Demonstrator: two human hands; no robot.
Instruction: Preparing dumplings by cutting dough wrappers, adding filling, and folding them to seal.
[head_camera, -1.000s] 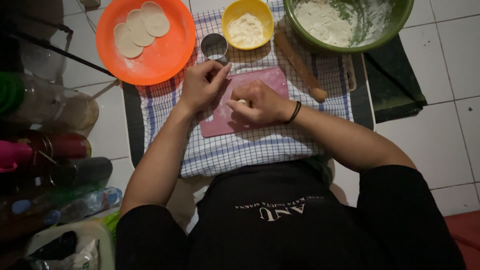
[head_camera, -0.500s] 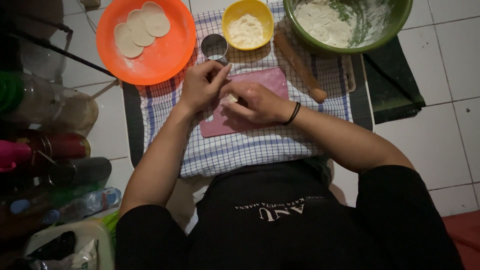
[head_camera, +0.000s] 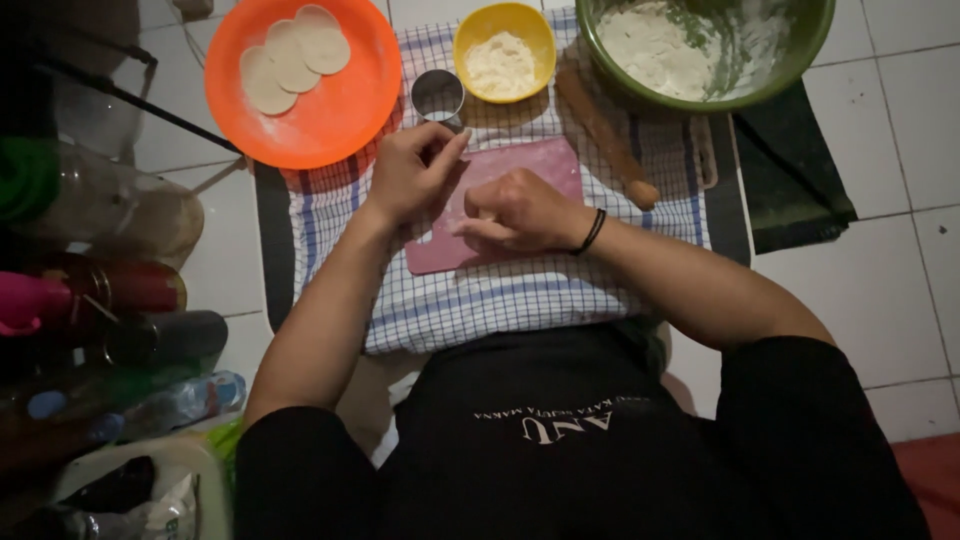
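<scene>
Centre of frame: right hand (head_camera: 520, 212) curled, fingers bent over pale dough on one pink board (head_camera: 500, 205); left hand (head_camera: 410, 172) loosely closed, fingertips touching the board's upper-left edge. Beyond: one metal cutter (head_camera: 438, 96), one rolling pin (head_camera: 605, 135), one orange plate (head_camera: 330, 110) bearing three dough discs (head_camera: 292, 58), two bowls.

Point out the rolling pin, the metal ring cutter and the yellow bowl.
rolling pin (head_camera: 605, 135), head view, middle of its wooden shaft.
metal ring cutter (head_camera: 438, 97), head view, on its round rim.
yellow bowl (head_camera: 541, 38), head view, right side of its rim.
</scene>
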